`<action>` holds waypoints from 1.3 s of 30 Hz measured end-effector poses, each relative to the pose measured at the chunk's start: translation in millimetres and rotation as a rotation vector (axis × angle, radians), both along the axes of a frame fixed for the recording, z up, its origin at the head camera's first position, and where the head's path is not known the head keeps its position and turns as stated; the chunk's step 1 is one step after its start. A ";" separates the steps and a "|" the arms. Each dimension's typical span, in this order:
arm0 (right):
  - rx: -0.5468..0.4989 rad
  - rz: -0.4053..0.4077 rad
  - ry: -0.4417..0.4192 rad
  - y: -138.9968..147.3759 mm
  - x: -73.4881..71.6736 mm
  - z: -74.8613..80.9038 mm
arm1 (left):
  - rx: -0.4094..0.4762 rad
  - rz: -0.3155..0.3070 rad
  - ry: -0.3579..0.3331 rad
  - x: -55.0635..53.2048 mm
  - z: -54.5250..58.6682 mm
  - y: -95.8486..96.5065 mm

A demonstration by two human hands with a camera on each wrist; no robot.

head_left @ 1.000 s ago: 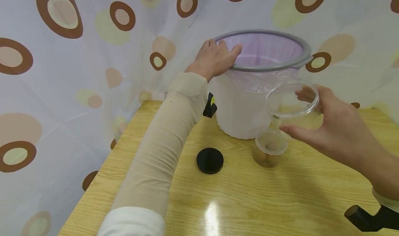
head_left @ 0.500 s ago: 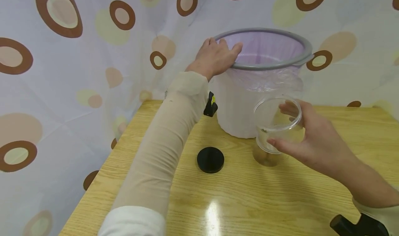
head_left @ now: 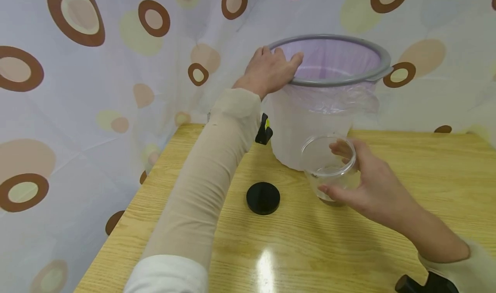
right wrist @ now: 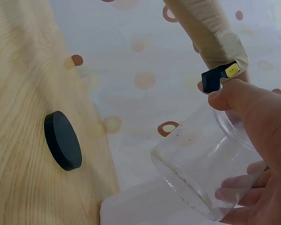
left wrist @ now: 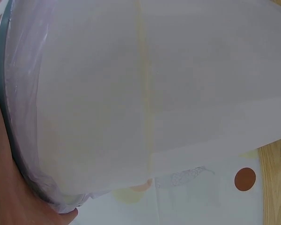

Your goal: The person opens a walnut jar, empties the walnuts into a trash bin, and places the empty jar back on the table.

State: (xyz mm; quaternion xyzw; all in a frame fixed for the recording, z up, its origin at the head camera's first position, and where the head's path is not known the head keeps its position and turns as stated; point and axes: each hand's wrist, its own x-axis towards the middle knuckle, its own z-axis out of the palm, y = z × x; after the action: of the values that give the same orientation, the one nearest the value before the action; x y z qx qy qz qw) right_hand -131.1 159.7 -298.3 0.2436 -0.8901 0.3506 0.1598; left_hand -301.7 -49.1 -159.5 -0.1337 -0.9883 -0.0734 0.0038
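Note:
My right hand [head_left: 372,185] grips a clear plastic jar [right wrist: 196,154] round its side, thumb in front and fingers behind. In the head view the jar stands close over the wooden table, its open mouth facing up and towards me. A small dark mark shows on its wall. My left hand [head_left: 269,69] grips the left part of the grey rim [head_left: 337,83] of a white trash bin [head_left: 298,125], fingers bent over the edge. The left wrist view shows mostly the bin's side [left wrist: 93,112], with that hand along the rim at the lower left.
A flat black round lid [head_left: 263,198] lies on the wooden table [head_left: 217,250], left of the jar. A pale purple bag [head_left: 329,60] lines the bin and folds over its rim. Behind hangs a patterned curtain [head_left: 162,69].
My right hand has moved down and to the left with the jar, bringing it nearer the table surface. The left hand stays on the bin's rim.

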 end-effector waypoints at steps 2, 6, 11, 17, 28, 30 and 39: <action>-0.003 -0.001 -0.020 -2.4 0.8 -3.2 | 0.000 0.003 0.002 -0.1 0.2 0.7; -0.007 0.005 -0.050 -7.4 1.9 -13.1 | -0.003 0.003 0.005 0.1 0.5 1.4; 0.001 0.019 -0.069 -11.7 1.4 -29.2 | -0.004 -0.002 0.007 0.0 0.8 1.3; -0.011 0.021 -0.084 -15.6 2.5 -40.9 | -0.005 -0.003 0.007 -0.6 0.8 1.3; -0.064 0.034 -0.207 -21.3 7.0 -55.0 | 0.003 0.001 0.003 0.6 1.5 0.2; -0.066 0.035 -0.217 -22.2 7.5 -58.2 | 0.004 0.003 0.002 0.9 1.8 -0.1; -0.061 0.019 -0.263 -23.2 8.0 -77.5 | 0.001 0.002 -0.001 1.1 1.0 -0.6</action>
State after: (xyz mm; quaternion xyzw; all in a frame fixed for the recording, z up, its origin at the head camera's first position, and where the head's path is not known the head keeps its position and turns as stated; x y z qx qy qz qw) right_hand -123.1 136.5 -375.8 0.1991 -0.8898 0.4082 0.0458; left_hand -300.6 -49.7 -158.5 -0.1327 -0.9884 -0.0738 0.0036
